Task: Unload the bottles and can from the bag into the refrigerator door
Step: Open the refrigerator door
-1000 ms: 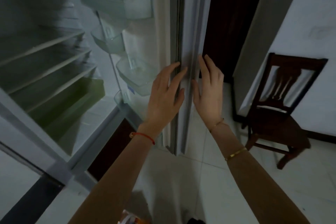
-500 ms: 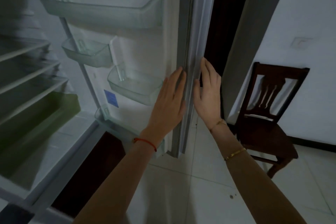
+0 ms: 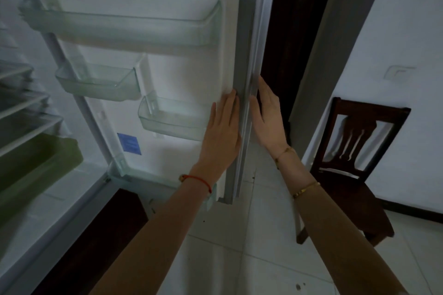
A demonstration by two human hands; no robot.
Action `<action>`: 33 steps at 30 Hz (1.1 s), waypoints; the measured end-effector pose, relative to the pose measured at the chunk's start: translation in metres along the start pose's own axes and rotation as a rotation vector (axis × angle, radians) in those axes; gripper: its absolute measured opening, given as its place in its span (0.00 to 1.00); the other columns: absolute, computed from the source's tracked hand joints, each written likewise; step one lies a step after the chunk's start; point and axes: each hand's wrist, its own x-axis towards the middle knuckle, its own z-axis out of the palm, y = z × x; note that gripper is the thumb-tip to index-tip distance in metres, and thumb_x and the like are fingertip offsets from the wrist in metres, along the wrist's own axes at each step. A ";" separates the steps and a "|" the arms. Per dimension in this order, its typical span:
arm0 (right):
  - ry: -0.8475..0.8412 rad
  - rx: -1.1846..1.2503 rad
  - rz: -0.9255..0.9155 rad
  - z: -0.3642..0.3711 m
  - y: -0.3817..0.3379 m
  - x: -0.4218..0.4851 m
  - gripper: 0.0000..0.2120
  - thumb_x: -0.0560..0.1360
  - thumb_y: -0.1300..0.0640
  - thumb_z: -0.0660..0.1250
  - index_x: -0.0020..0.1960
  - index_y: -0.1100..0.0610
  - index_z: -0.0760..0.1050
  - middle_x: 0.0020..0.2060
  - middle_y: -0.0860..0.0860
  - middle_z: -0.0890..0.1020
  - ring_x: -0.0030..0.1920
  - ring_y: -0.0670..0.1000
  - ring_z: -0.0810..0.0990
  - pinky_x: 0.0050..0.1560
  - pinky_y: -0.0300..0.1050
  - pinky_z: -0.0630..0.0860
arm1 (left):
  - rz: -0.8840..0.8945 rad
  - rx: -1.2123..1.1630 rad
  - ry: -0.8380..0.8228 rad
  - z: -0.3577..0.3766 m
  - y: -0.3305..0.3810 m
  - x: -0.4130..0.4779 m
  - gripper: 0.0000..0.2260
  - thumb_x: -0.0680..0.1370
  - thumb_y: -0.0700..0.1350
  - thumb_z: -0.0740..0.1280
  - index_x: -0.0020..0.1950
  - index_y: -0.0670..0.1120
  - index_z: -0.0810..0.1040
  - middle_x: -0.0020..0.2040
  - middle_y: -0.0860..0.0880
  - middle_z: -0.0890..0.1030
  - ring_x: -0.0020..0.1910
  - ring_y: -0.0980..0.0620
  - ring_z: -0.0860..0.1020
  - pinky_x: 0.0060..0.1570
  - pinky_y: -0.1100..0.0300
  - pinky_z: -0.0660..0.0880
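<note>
The refrigerator door (image 3: 247,31) stands open, its inner side facing me. It carries a long clear shelf (image 3: 124,29) near the top and two small clear bins (image 3: 100,84) (image 3: 172,120) lower down, all without contents. My left hand (image 3: 221,136) lies flat on the door's inner face by its edge. My right hand (image 3: 269,117) rests flat on the outer side of that edge. Both hands have straight fingers and hold nothing. No bag, bottle or can is in view.
The refrigerator interior at left has wire shelves (image 3: 21,112) and a green drawer (image 3: 36,163). A dark wooden chair (image 3: 354,165) stands on the tiled floor at right, beside a dark doorway (image 3: 294,31) and a white wall.
The door has swung wider open, showing more of its inner shelves. Both hands stayed on the door's edge and moved with it. The bag at the bottom edge has left the view.
</note>
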 end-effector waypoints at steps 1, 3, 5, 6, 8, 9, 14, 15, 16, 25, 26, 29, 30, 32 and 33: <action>-0.026 0.016 0.002 0.001 0.008 0.007 0.25 0.84 0.49 0.51 0.78 0.57 0.55 0.77 0.52 0.60 0.77 0.48 0.57 0.77 0.42 0.54 | -0.015 0.034 -0.009 0.005 0.002 0.007 0.34 0.75 0.38 0.65 0.78 0.35 0.55 0.80 0.38 0.54 0.80 0.39 0.52 0.76 0.42 0.56; -0.066 0.041 0.010 0.004 0.025 0.022 0.26 0.83 0.47 0.49 0.78 0.57 0.54 0.77 0.52 0.59 0.77 0.48 0.57 0.78 0.47 0.55 | -0.039 0.078 -0.025 0.015 0.004 0.021 0.34 0.75 0.39 0.65 0.78 0.35 0.55 0.80 0.38 0.54 0.80 0.39 0.52 0.76 0.42 0.56; -0.083 0.053 0.009 0.009 0.039 0.037 0.27 0.83 0.46 0.48 0.78 0.57 0.55 0.77 0.52 0.59 0.77 0.48 0.57 0.78 0.50 0.56 | -0.062 0.119 -0.045 0.024 0.004 0.034 0.35 0.75 0.40 0.66 0.78 0.36 0.54 0.80 0.38 0.54 0.79 0.39 0.52 0.76 0.42 0.56; -0.089 0.061 0.010 0.011 0.046 0.044 0.27 0.83 0.45 0.48 0.78 0.57 0.55 0.77 0.52 0.59 0.77 0.48 0.57 0.77 0.50 0.56 | -0.071 0.138 -0.056 0.028 0.004 0.041 0.35 0.75 0.41 0.66 0.79 0.36 0.54 0.80 0.38 0.53 0.80 0.39 0.52 0.76 0.43 0.55; -0.107 0.078 0.031 0.016 0.056 0.057 0.28 0.83 0.43 0.47 0.78 0.55 0.54 0.77 0.50 0.59 0.77 0.47 0.56 0.78 0.50 0.55 | -0.089 0.190 -0.093 0.036 0.001 0.054 0.36 0.76 0.42 0.66 0.79 0.37 0.52 0.80 0.39 0.51 0.80 0.40 0.51 0.77 0.43 0.54; -0.119 0.083 0.041 0.018 0.059 0.062 0.28 0.82 0.43 0.47 0.78 0.54 0.53 0.78 0.50 0.58 0.77 0.47 0.55 0.78 0.49 0.54 | -0.098 0.221 -0.118 0.039 0.000 0.060 0.36 0.76 0.44 0.65 0.79 0.37 0.50 0.81 0.39 0.50 0.80 0.40 0.50 0.77 0.43 0.53; -0.148 0.124 0.053 0.027 0.070 0.088 0.25 0.84 0.49 0.48 0.78 0.57 0.53 0.78 0.52 0.57 0.78 0.47 0.54 0.78 0.47 0.50 | -0.106 0.301 -0.193 0.053 -0.010 0.087 0.37 0.78 0.45 0.63 0.79 0.38 0.46 0.81 0.40 0.48 0.80 0.42 0.49 0.78 0.45 0.47; -0.152 0.138 0.057 0.029 0.072 0.094 0.25 0.84 0.50 0.47 0.78 0.57 0.53 0.78 0.52 0.57 0.78 0.47 0.54 0.79 0.48 0.50 | -0.105 0.320 -0.204 0.055 -0.012 0.091 0.37 0.78 0.46 0.63 0.79 0.38 0.45 0.81 0.40 0.48 0.80 0.42 0.49 0.78 0.45 0.47; -0.159 0.148 0.062 0.031 0.075 0.099 0.25 0.84 0.50 0.47 0.78 0.58 0.52 0.78 0.52 0.57 0.78 0.47 0.54 0.79 0.49 0.50 | -0.103 0.338 -0.214 0.057 -0.014 0.095 0.37 0.79 0.47 0.63 0.79 0.38 0.45 0.81 0.40 0.48 0.80 0.43 0.49 0.78 0.45 0.47; -0.216 0.199 0.114 0.047 0.088 0.138 0.25 0.84 0.50 0.46 0.78 0.59 0.51 0.78 0.54 0.56 0.78 0.49 0.52 0.79 0.53 0.49 | -0.080 0.346 -0.287 0.074 -0.033 0.121 0.36 0.79 0.47 0.63 0.80 0.39 0.46 0.81 0.41 0.49 0.80 0.43 0.48 0.78 0.44 0.43; -0.218 0.194 0.118 0.049 0.089 0.141 0.25 0.84 0.51 0.46 0.78 0.59 0.51 0.78 0.54 0.56 0.78 0.49 0.52 0.79 0.53 0.49 | -0.072 0.330 -0.284 0.076 -0.036 0.123 0.36 0.79 0.46 0.63 0.80 0.39 0.47 0.81 0.40 0.50 0.80 0.43 0.48 0.78 0.45 0.42; -0.229 0.176 0.134 0.053 0.092 0.151 0.24 0.85 0.51 0.47 0.78 0.60 0.51 0.78 0.55 0.56 0.78 0.50 0.53 0.79 0.51 0.49 | -0.053 0.304 -0.262 0.081 -0.043 0.127 0.35 0.78 0.45 0.64 0.79 0.38 0.50 0.80 0.40 0.52 0.80 0.42 0.50 0.78 0.45 0.43; -0.238 0.175 0.138 0.054 0.093 0.154 0.24 0.85 0.51 0.47 0.78 0.60 0.51 0.78 0.55 0.56 0.78 0.50 0.53 0.79 0.51 0.49 | -0.047 0.301 -0.259 0.083 -0.046 0.127 0.35 0.78 0.45 0.64 0.79 0.38 0.51 0.80 0.40 0.53 0.80 0.42 0.51 0.78 0.44 0.44; -0.239 0.158 0.135 0.057 0.094 0.160 0.25 0.85 0.51 0.46 0.78 0.61 0.52 0.77 0.56 0.56 0.78 0.50 0.54 0.79 0.51 0.50 | -0.040 0.287 -0.247 0.086 -0.051 0.128 0.35 0.78 0.45 0.65 0.79 0.38 0.51 0.80 0.39 0.54 0.80 0.41 0.52 0.78 0.44 0.45; -0.232 0.147 0.134 0.059 0.095 0.162 0.24 0.85 0.51 0.47 0.77 0.61 0.53 0.77 0.56 0.58 0.78 0.51 0.55 0.79 0.51 0.50 | -0.036 0.276 -0.238 0.087 -0.053 0.128 0.35 0.78 0.45 0.65 0.79 0.38 0.51 0.80 0.39 0.54 0.80 0.41 0.52 0.78 0.44 0.46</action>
